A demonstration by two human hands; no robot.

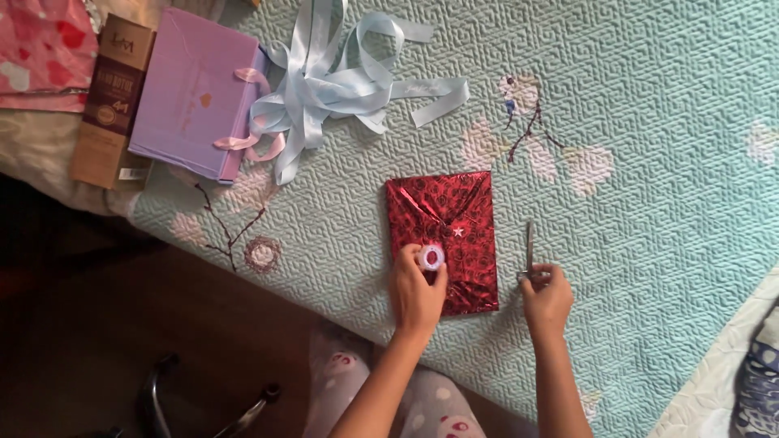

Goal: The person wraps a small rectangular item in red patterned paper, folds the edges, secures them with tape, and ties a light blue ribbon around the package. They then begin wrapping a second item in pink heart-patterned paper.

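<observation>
At the far left edge of the bed lie a brown printed carton (112, 97) and a lilac gift bag (195, 93) with pink ribbon handles, and just beside the bag sprawls a loose tangle of pale blue ribbon (333, 85) on the mint quilted bedspread (649, 162). Further right, near the bed's front edge, sits a flat parcel in shiny red foil wrap (450, 235), its long axis running away from the person. The left hand (418, 292) rests on the parcel's near left corner, its grip closed round a small roll of tape (432, 258) that sits on the foil. Just right of the parcel — apart from it, not touching — the right hand (546, 300) has its grip closed on the handles of a pair of scissors (530, 251), blades together and pointing away, parallel to the parcel's long side. The tape lies left of the scissors, the parcel's width between them.
</observation>
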